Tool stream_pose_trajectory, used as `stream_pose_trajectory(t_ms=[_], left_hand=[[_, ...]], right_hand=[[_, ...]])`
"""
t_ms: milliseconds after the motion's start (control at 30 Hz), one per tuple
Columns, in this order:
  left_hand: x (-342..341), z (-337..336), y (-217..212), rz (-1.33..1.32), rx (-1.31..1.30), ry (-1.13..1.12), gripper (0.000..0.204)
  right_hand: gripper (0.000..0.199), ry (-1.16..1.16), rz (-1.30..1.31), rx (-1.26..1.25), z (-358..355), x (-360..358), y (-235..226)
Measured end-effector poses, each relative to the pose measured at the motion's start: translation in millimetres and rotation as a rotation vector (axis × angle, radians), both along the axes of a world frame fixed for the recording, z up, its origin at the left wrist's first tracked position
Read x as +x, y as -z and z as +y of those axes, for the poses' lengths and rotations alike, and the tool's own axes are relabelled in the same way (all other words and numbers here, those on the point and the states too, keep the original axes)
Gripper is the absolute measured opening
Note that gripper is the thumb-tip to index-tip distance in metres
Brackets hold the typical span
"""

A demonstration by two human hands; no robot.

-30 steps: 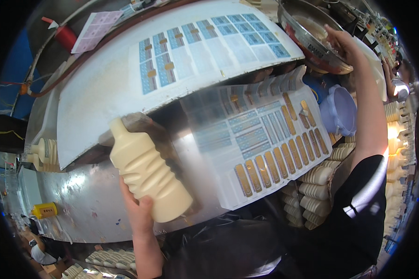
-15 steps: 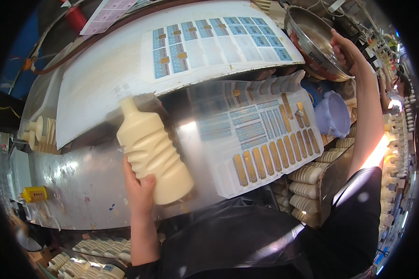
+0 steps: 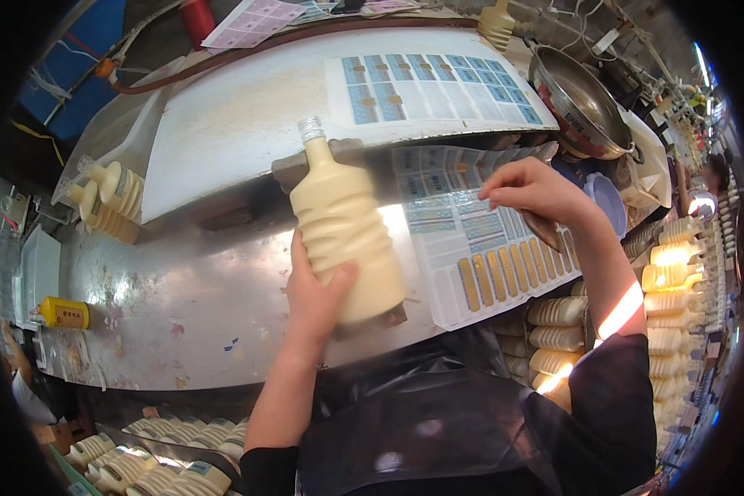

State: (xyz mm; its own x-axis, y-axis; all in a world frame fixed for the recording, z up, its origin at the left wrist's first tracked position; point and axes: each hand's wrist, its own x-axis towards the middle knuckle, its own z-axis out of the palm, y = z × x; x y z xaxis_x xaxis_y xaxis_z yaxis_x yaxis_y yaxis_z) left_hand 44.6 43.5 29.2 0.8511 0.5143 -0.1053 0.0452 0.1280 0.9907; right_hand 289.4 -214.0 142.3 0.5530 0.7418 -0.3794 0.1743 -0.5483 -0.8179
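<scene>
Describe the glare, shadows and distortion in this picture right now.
Head view: glare spots on the metal tabletop, and a bright streak across the right forearm; head view: soft shadows between ridges on the cream bottle; head view: fisheye bowing of the white board's edges, with black corners.

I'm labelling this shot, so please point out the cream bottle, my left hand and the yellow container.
Cream bottle (image 3: pixel 347 231): head view, middle of its ribbed body.
Left hand (image 3: pixel 314 299): head view, back of the hand below the thumb.
Yellow container (image 3: pixel 64 313): head view, middle of its side.
</scene>
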Motion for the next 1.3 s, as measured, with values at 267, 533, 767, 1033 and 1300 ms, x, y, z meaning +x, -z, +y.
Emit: stream_pose_trajectory(t_ms=[267,533,767,1033,1300], left_hand=[[2,-3,7,0.031,0.107,-0.009,0.091],[-1,-7,-2,0.022,-0.003,-0.025,0.089],[-8,-22,-8,-0.008,0.563,-0.241,0.083],[-2,-105,-26,-0.380,1.065,0.598,0.037],[-3,-121,5,-0.114,1.124,0.672,0.021]], right_hand=[[0.032,0.095,-0.177,-0.093,18,-19,60],[0.035,0.170,-0.715,-0.095,-5,-96,115],[0.043,0.153,-0.756,-0.238,4,-99,132],[0.049,-0.032,-0.786,-0.301,-3,-120,140],[0.044,-0.194,-0.685,-0.311,-35,-147,126]])
